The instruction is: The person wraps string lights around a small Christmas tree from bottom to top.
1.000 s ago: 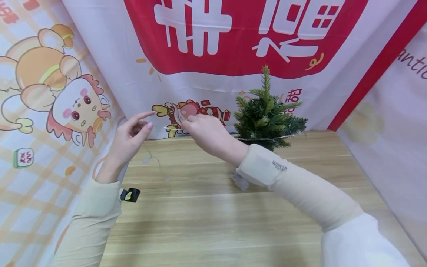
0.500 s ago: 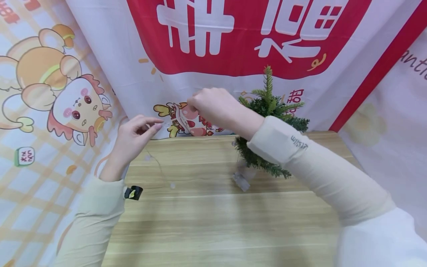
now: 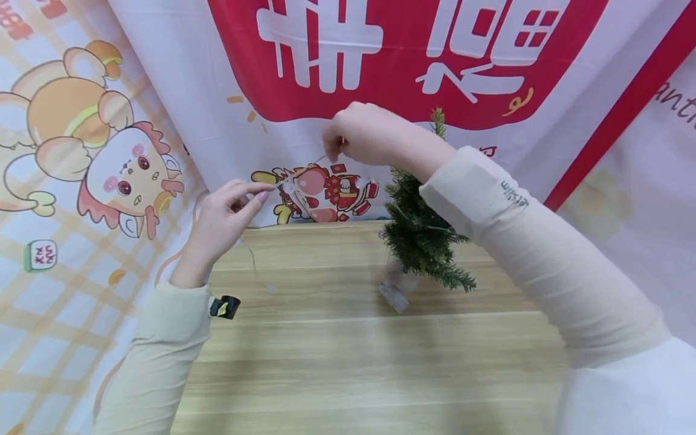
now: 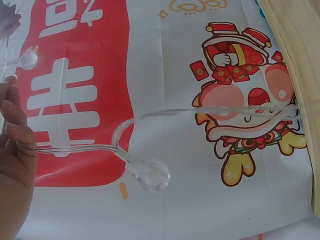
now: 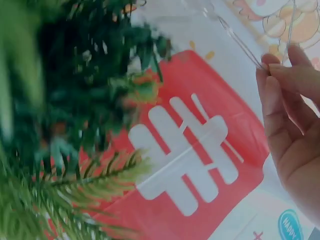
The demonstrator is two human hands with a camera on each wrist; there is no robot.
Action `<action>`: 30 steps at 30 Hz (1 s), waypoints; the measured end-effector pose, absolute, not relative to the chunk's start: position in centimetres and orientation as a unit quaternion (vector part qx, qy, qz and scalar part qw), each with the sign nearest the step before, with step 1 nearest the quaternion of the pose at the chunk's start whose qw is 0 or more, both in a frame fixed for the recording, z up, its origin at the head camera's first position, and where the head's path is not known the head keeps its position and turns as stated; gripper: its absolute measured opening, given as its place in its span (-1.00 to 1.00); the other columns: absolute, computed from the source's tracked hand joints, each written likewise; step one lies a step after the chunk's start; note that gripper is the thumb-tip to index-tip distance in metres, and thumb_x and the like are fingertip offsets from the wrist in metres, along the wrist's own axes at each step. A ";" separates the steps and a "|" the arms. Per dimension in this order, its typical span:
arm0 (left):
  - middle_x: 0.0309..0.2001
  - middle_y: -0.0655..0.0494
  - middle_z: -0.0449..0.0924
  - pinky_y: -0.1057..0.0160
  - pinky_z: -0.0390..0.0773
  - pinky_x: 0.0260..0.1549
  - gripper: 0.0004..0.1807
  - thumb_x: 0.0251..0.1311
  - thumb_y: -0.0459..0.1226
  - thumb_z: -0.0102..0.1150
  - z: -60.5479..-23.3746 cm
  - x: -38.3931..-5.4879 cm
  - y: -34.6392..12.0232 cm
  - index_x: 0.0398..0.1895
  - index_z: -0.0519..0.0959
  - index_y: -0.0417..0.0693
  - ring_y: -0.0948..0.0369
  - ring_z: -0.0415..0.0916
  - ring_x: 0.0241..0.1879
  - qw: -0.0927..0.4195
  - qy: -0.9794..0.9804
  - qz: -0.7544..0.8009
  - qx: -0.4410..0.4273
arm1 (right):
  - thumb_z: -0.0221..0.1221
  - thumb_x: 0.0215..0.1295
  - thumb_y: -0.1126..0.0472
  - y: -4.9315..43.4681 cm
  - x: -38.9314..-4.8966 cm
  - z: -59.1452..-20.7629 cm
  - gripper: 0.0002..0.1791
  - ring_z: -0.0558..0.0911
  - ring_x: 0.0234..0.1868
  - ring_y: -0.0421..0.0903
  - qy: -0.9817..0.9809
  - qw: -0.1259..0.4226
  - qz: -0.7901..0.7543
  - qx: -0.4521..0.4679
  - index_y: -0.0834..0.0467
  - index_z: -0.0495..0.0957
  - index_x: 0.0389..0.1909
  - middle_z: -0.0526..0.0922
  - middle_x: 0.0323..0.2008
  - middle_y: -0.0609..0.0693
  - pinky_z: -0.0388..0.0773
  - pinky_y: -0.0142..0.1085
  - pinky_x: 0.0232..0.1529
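Observation:
A string of lights on thin clear wire runs between both hands. In the head view my left hand (image 3: 220, 223) pinches the wire (image 3: 301, 172) with thumb and fingertips; a clear bulb (image 4: 151, 175) hangs from it in the left wrist view. My right hand (image 3: 375, 133), raised higher, pinches another part of the wire (image 5: 242, 44) in the right wrist view. The right forearm passes in front of a small green artificial pine tree (image 3: 413, 226), hiding part of it. Wire also trails below my left hand toward the table.
Beside the tree's base lies a small translucent piece (image 3: 394, 296) whose kind I cannot tell. Everything stands on a wooden table (image 3: 326, 362). Printed cloth (image 3: 304, 133) closes off the back, with more on the left (image 3: 32, 326) and right.
My right hand has risen and shifted right, first drawing off the wire stretched by the tree. My left hand has moved slightly right and now pinches the wire nearer the right hand.

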State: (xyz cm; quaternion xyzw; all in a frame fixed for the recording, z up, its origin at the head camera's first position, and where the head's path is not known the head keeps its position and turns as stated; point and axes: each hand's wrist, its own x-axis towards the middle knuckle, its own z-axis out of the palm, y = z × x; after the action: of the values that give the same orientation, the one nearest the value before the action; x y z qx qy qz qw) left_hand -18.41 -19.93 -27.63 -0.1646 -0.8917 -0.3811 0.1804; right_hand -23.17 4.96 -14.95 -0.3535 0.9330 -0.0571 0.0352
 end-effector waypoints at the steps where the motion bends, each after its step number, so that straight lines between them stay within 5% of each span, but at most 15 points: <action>1: -0.26 0.11 0.54 0.48 0.25 -0.53 -0.73 0.34 -0.17 0.07 -27.5 -18.4 -19.9 0.01 0.64 0.00 0.37 0.26 -0.51 0.175 -0.894 -0.380 -0.163 | 0.09 0.34 0.29 5.1 -23.4 -14.8 -0.82 0.56 -0.06 0.00 0.933 0.039 -0.055 -0.354 0.14 0.64 -0.15 0.66 -0.09 0.09 0.59 -0.18 0.03; 12: -0.48 0.19 0.49 0.40 0.32 -0.56 -0.63 0.33 0.02 0.04 -27.2 -19.2 -19.6 -0.12 0.65 -0.03 0.31 0.32 -0.55 0.147 -0.900 -0.392 -0.122 | 0.08 0.34 0.35 7.2 -24.8 -13.3 -0.74 0.55 0.08 0.09 0.945 0.049 -0.060 -0.318 0.20 0.65 -0.03 0.63 0.04 0.17 0.53 -0.07 0.17; 17: -0.59 0.28 0.36 0.37 0.28 -0.60 -0.64 0.33 -0.01 0.05 -27.1 -19.4 -19.6 -0.11 0.63 -0.07 0.30 0.30 -0.57 0.130 -0.886 -0.427 -0.127 | -0.03 0.37 0.28 7.9 -25.4 -13.0 -0.68 0.52 0.00 0.03 0.938 0.069 -0.083 -0.329 0.20 0.63 0.00 0.60 0.11 0.15 0.55 -0.19 -0.02; 20: -0.54 0.34 0.41 0.39 0.30 -0.61 -0.66 0.35 -0.08 0.05 -26.9 -19.5 -19.5 -0.04 0.61 -0.12 0.35 0.35 -0.55 0.115 -0.873 -0.455 -0.132 | -0.07 0.38 0.20 8.3 -25.6 -12.7 -0.63 0.47 -0.05 0.00 0.939 0.084 -0.100 -0.317 0.18 0.61 0.05 0.56 0.16 0.14 0.48 -0.21 -0.15; 26: -0.41 0.35 0.50 0.48 0.53 -0.39 -0.64 0.36 -0.13 0.03 -26.4 -20.1 -19.1 0.09 0.53 -0.15 0.36 0.49 -0.47 0.093 -0.844 -0.512 -0.130 | 0.06 0.36 0.24 8.8 -25.8 -12.3 -0.69 0.55 0.02 0.01 0.934 0.114 -0.142 -0.307 0.18 0.59 0.07 0.59 0.09 0.13 0.50 -0.12 0.16; 30: -0.34 0.31 0.49 0.48 0.61 -0.33 -0.63 0.37 -0.14 0.02 -25.9 -20.6 -18.7 0.09 0.52 -0.17 0.35 0.50 -0.47 0.089 -0.819 -0.551 -0.131 | 0.02 0.34 0.36 8.9 -26.0 -12.1 -0.63 0.44 0.16 -0.01 0.923 0.166 -0.154 -0.312 0.11 0.55 0.12 0.53 0.17 0.07 0.53 -0.14 0.14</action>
State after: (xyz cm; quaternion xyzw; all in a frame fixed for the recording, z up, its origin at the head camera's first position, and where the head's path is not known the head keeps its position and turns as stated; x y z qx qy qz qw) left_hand -20.62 -18.70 -25.90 -0.1308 -0.8193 -0.5511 0.0892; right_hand -26.05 8.90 -12.10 -0.3115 0.9229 -0.1539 0.1660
